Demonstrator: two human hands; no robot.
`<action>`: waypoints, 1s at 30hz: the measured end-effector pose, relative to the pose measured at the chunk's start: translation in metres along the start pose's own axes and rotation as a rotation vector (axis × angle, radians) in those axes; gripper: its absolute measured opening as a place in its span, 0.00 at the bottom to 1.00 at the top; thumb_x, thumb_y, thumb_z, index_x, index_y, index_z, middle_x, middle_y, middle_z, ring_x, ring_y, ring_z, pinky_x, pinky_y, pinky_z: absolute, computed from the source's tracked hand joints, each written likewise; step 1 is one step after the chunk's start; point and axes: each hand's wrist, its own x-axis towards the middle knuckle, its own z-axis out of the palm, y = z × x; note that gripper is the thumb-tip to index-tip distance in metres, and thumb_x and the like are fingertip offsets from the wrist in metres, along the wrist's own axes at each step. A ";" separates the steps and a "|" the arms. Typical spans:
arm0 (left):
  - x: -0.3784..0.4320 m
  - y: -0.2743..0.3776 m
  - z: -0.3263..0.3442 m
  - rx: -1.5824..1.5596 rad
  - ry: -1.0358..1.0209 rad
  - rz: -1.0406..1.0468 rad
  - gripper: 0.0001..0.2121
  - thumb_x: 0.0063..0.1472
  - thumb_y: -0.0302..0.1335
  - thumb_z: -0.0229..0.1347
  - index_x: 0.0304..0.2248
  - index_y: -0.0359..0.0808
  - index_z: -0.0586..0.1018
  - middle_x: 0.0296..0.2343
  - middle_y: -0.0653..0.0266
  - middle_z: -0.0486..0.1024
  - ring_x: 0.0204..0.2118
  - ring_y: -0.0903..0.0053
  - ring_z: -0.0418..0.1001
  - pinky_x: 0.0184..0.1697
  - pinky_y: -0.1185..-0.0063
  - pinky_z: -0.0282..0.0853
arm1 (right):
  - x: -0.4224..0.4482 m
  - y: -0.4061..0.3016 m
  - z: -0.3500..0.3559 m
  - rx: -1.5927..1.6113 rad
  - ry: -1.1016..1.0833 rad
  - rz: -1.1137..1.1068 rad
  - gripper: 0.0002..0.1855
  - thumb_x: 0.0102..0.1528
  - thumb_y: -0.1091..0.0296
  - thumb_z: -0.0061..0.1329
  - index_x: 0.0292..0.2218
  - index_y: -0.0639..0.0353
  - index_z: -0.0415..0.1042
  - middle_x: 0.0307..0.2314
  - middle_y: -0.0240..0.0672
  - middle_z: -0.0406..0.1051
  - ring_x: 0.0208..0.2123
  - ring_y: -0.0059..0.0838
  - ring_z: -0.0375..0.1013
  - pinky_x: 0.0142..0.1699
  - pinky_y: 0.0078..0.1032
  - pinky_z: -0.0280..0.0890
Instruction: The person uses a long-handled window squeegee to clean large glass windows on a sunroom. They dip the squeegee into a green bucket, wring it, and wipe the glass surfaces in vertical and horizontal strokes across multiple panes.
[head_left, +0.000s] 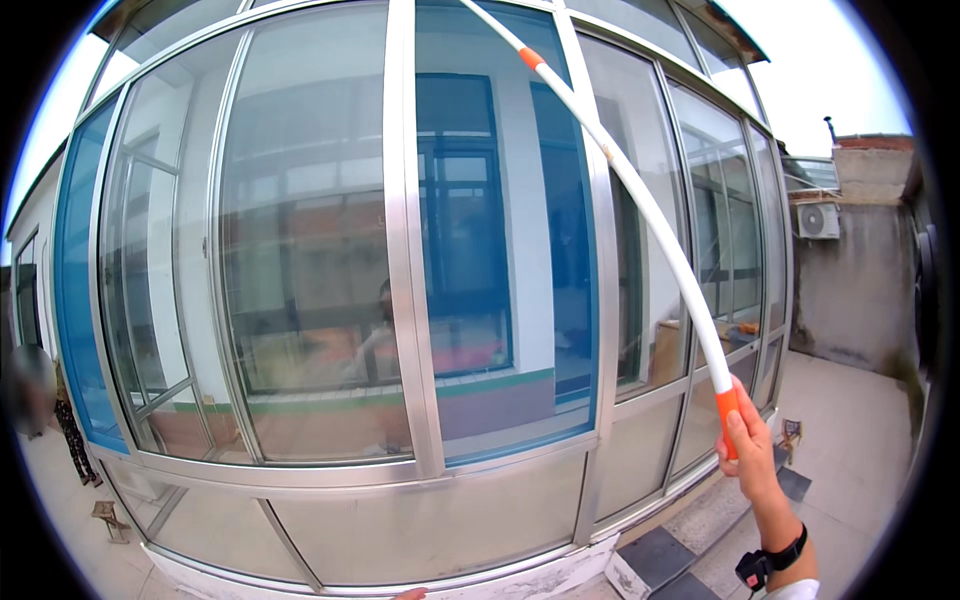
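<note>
My right hand (746, 442) is closed around the orange grip at the lower end of a white telescopic pole (667, 225). The pole slants up and left across metal-framed window panes (315, 225) and blue-tinted glass (465, 247); an orange collar joins its two sections, and its far end lies out of frame. A black strap with a small device (754, 570) sits on my right wrist. Only a sliver of my left hand (411, 593) shows at the bottom edge, near the white base of the glazed wall, so its fingers and anything in it are hidden.
A person (71, 427) stands at the far left by the wall's corner, near a small folding stool (110, 517). Another small stool (790, 435) stands at right beside dark and speckled stone steps (660, 555). An air-conditioner unit (817, 220) hangs on the far right wall.
</note>
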 end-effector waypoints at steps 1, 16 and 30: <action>0.002 0.002 -0.007 0.022 0.019 0.022 0.25 0.56 0.39 0.52 0.49 0.33 0.66 0.42 0.51 0.71 0.44 0.62 0.70 0.46 0.72 0.65 | 0.014 -0.004 0.004 -0.027 0.025 -0.051 0.28 0.59 0.57 0.39 0.58 0.52 0.51 0.23 0.23 0.59 0.14 0.09 0.56 0.14 0.10 0.46; 0.027 -0.136 -0.115 -0.158 0.168 0.034 0.24 0.55 0.30 0.50 0.51 0.34 0.62 0.46 0.48 0.67 0.48 0.61 0.67 0.50 0.71 0.62 | 0.272 -0.219 0.252 -0.208 0.130 -0.374 0.29 0.58 0.47 0.36 0.57 0.43 0.51 0.16 0.25 0.57 0.11 0.09 0.48 0.14 0.09 0.42; -0.045 -0.315 -0.127 -0.484 0.265 -0.240 0.14 0.55 0.30 0.53 0.40 0.32 0.72 0.27 0.58 0.74 0.31 0.75 0.70 0.34 0.74 0.67 | 0.380 -0.339 0.473 -0.052 0.130 -0.408 0.18 0.57 0.51 0.39 0.37 0.58 0.58 0.18 0.29 0.61 0.11 0.07 0.51 0.14 0.07 0.46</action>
